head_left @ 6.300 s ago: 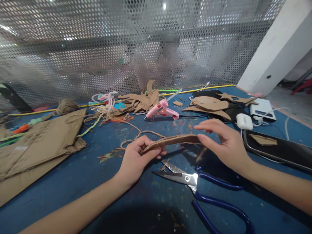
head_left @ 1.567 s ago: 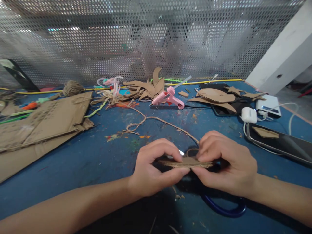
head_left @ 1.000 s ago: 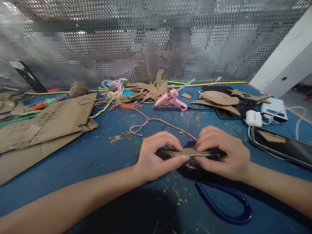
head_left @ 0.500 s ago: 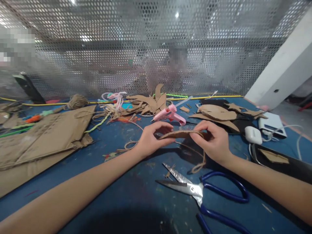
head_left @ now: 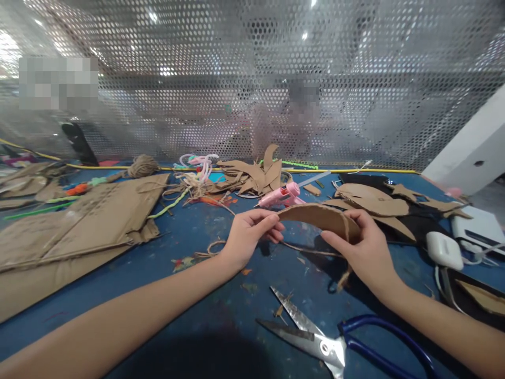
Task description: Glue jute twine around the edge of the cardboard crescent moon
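Both my hands hold a curved, leaf-shaped cardboard piece above the blue table. My left hand pinches its left tip between thumb and fingers. My right hand grips its right end, where jute twine is wound on; a loose twine end hangs down below that hand and a strand trails left across the table. Blue-handled scissors lie open on the table in front of my hands.
A pink glue gun lies just behind the piece. Cardboard scraps and more cut shapes sit at the back, a big flattened cardboard sheet at left. A twine ball, a white charger and a perforated metal screen are around.
My hands have lifted the cardboard piece off the table and tilted it so its broad face shows. The scissors, covered before, lie in view below my hands.
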`<state>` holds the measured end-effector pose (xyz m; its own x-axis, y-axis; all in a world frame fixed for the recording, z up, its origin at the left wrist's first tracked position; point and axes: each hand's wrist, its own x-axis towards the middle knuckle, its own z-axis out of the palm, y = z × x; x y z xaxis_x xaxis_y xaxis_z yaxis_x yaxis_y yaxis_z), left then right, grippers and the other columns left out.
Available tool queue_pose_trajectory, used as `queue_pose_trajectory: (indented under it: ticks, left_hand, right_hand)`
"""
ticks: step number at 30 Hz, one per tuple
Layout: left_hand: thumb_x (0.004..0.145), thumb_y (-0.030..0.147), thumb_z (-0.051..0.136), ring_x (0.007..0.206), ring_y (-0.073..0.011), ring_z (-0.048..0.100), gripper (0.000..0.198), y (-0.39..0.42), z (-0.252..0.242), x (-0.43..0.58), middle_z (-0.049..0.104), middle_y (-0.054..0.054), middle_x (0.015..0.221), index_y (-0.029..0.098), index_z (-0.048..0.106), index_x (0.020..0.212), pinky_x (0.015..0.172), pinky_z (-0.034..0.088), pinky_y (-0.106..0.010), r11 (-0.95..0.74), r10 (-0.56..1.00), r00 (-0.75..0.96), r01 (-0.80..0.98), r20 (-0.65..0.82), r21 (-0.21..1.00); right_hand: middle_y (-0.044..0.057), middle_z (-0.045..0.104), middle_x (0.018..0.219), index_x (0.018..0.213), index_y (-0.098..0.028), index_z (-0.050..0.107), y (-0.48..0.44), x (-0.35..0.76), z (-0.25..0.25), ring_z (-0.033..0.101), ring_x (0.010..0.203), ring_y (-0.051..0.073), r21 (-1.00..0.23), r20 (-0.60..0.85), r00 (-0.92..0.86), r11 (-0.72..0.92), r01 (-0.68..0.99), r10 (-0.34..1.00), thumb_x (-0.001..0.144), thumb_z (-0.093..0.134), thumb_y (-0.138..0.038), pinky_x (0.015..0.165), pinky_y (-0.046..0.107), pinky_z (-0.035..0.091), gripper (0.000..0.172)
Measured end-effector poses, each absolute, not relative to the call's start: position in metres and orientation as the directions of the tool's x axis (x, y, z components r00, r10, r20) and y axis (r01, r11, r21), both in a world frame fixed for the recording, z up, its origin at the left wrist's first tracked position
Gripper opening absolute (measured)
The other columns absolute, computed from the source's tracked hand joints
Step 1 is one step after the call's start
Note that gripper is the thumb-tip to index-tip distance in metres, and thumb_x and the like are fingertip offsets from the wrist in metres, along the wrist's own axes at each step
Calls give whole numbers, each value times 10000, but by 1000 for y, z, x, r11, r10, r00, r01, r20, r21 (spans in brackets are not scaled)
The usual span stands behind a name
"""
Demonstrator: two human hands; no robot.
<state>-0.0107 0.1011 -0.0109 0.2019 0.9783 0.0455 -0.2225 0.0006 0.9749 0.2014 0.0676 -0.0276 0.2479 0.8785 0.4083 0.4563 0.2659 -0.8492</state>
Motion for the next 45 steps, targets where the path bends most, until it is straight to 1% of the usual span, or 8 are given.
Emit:
queue_pose_trajectory:
  ticks: [4, 11, 17, 24, 31, 35, 38, 45]
  left_hand:
    - [617, 377, 816, 452, -73, 579, 311, 105, -11, -11, 661, -10, 573, 122, 641, 644, 435, 469, -160, 97, 976, 212, -269, -39, 958]
    - [646, 367, 790, 426, -59, 555, 296, 105, -11, -11, 646, -7, 551, 119, 631, 624, 409, 436, -148, 105, 979, 193, -220, -62, 970]
    - [611, 383, 811, 479, -76, 585, 313, 107, -10, -9, 670, -25, 604, 120, 647, 653, 444, 471, -166, 100, 983, 180, -301, -47, 948]
    - [609, 346, 820, 475, -48, 560, 304, 108, -10, -9, 641, 15, 573, 128, 609, 633, 469, 460, -142, 126, 983, 170, -360, -67, 924]
    - [595, 361, 839, 577, -77, 608, 318, 107, -11, -10, 680, -4, 662, 142, 642, 711, 553, 473, -170, 105, 976, 217, -407, -16, 907]
    - [588, 387, 839, 611, -102, 608, 353, 105, -14, -9, 672, -3, 653, 160, 712, 826, 570, 457, -195, 40, 973, 226, -344, 41, 938]
    - [624, 387, 815, 583, -86, 562, 285, 106, -17, -10, 646, 8, 609, 161, 734, 777, 571, 429, -194, -17, 972, 220, -281, 82, 959]
    - [665, 339, 794, 620, -77, 536, 194, 109, -20, -11, 637, 22, 662, 170, 718, 723, 627, 423, -199, -148, 962, 190, -248, 198, 957]
  right_hand:
    - [-7, 629, 659, 853, -187, 610, 72, 202, -27, 560, 560, 166, -850, 304, 195, 173, 498, 933, 657, 749, -442, 502, 290, 468, 350]
    - [24, 684, 746, 963, -170, 648, 73, 206, -30, 611, 631, 178, -855, 313, 134, 217, 472, 940, 727, 712, -418, 553, 293, 505, 349]
    - [-29, 546, 565, 850, -166, 614, 77, 209, -36, 487, 503, 128, -917, 249, 147, 184, 355, 957, 732, 714, -455, 472, 262, 435, 328]
    - [-46, 499, 585, 887, -171, 590, 81, 210, -44, 438, 534, 117, -960, 180, 151, 140, 244, 972, 720, 729, -480, 498, 254, 399, 377]
    - [-40, 533, 614, 872, -189, 579, 78, 209, -39, 463, 561, 131, -931, 185, 171, 117, 346, 968, 709, 724, -476, 527, 262, 395, 361]
    - [-53, 485, 601, 782, -200, 553, 72, 205, -31, 428, 547, 122, -886, 217, 155, 128, 446, 964, 677, 723, -438, 503, 248, 375, 311]
    - [-68, 427, 570, 705, -210, 508, 69, 202, -29, 386, 522, 107, -864, 247, 136, 154, 479, 960, 677, 713, -439, 480, 233, 350, 309]
    - [-58, 487, 582, 710, -210, 523, 67, 200, -29, 433, 512, 110, -843, 306, 137, 201, 498, 942, 680, 712, -393, 474, 229, 371, 265]
